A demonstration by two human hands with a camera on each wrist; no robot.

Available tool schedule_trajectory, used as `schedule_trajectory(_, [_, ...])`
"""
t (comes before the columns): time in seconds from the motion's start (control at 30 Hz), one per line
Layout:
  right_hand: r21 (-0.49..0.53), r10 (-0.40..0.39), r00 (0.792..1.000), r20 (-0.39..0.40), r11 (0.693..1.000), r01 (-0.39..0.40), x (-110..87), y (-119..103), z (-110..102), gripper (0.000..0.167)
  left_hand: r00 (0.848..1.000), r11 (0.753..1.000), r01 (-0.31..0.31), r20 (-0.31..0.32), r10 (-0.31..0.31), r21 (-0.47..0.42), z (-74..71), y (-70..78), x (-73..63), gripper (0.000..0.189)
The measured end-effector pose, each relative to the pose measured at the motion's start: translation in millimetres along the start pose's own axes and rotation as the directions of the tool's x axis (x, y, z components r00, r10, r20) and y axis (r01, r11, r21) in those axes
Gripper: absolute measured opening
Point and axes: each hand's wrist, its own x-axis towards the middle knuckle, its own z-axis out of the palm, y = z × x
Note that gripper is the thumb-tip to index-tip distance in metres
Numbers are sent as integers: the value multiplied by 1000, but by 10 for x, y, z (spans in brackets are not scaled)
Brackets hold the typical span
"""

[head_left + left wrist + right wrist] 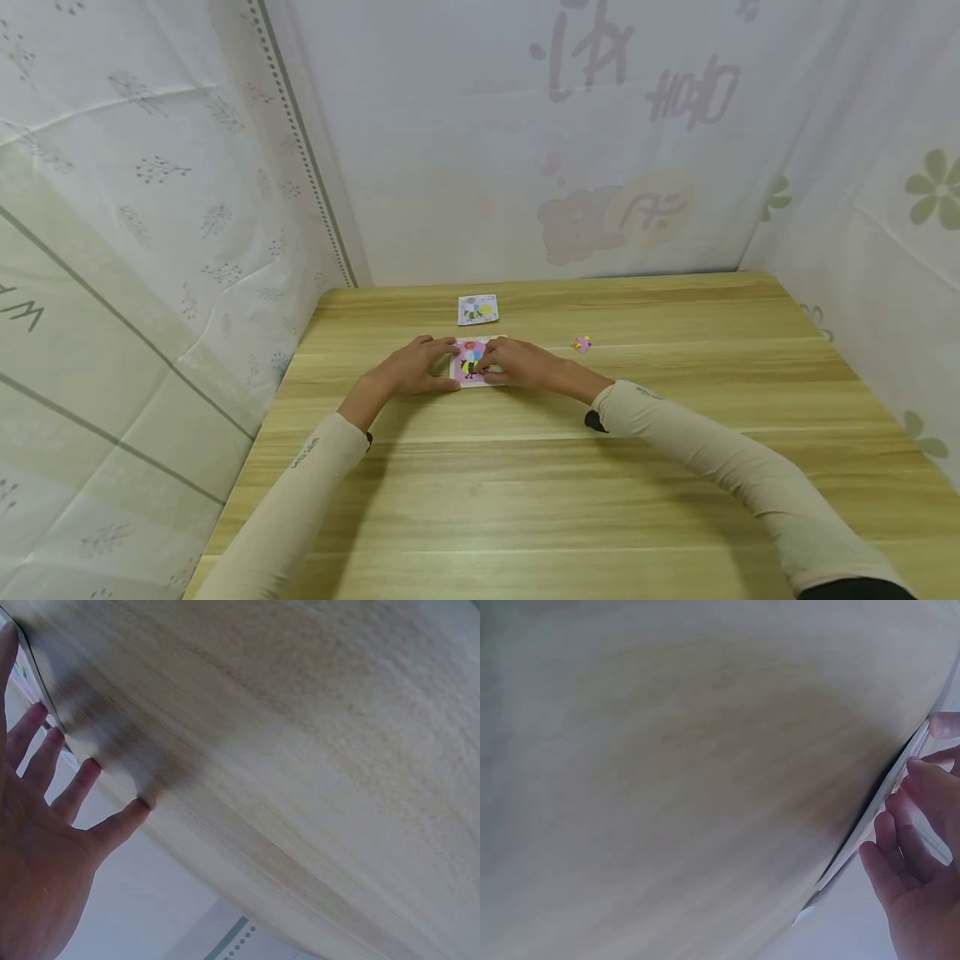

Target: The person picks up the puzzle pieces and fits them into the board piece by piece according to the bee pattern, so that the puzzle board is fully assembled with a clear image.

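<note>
A small pink puzzle board (471,354) with a bee picture and a pale rim lies flat between the two hands. At its left edge rests my left hand (415,367), fingers spread and fairly straight; the left wrist view shows this hand (45,825) with fingertips along the board's side and the tabletop. My right hand (521,364) reaches over the board's right half and covers it, fingertips bunched at the bee. Seen from the right wrist, that hand (922,840) has its thumb and bent fingers right at the board; I cannot tell whether a piece sits between them.
Just behind the board lies a card (477,309) with a similar bee picture. A loose pink and yellow puzzle piece (581,343) lies to the right, beyond the right hand. Patterned cloth (450,167) hangs behind and at both sides of the wooden table (480,500).
</note>
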Motion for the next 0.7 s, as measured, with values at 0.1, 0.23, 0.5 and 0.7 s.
schedule_trajectory(0.1, [9, 6, 1000, -13, 1000, -6, -47, 34, -23, 21, 1000, 1000, 0, -3, 0, -4, 3, 3, 4, 72])
schedule_trajectory(0.23, [33, 41, 999, -21, 999, -40, -132, 91, -68, 21, 1000, 1000, 12, -3, -12, -7, -1, 17, 1, 73])
schedule_trajectory(0.5, [19, 66, 997, -33, 998, -66, -294, 207, -153, 21, 1000, 1000, 11, -6, -11, -11, -6, 25, -8, 73])
schedule_trajectory(0.7, [-6, 125, 992, -25, 992, -125, -437, 322, -197, 24, 1000, 1000, 3, -5, -3, -4, 1, 12, -9, 74])
